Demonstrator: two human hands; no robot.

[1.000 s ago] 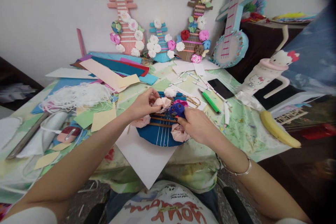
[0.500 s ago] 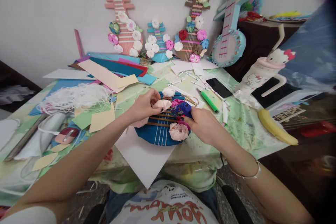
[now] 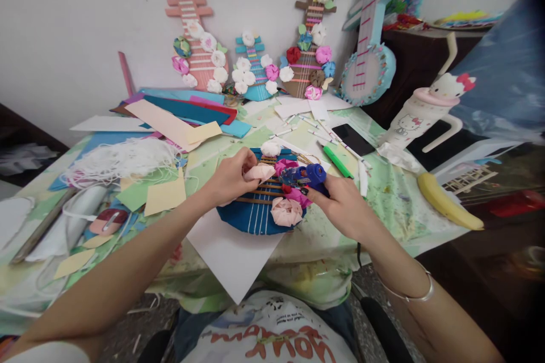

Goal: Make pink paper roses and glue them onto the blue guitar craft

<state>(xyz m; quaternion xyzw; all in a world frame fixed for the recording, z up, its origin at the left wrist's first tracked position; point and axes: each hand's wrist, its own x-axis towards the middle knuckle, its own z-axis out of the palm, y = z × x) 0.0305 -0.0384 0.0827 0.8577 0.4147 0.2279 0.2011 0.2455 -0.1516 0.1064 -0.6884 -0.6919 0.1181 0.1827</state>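
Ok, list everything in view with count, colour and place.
glue gun: one, blue, centre
held flower: one, pale pink, centre
lute: one, blue, centre
paper sheet: one, white, beneath lute
propped instruments: at least four, mixed, back
card strips: several, mixed, back left
string: one heap, white, left
case: one, maroon, left
sticks: several, white, back centre
phone: one, black, right of centre
marker: one, green, near phone
scissors: one, gold, beside lute
tumbler: one, white, right
banana: one, yellow, right
tablecloth: one, green-white, underneath
left hand: one, bare, holding flower
right hand: one, bare, holding glue gun
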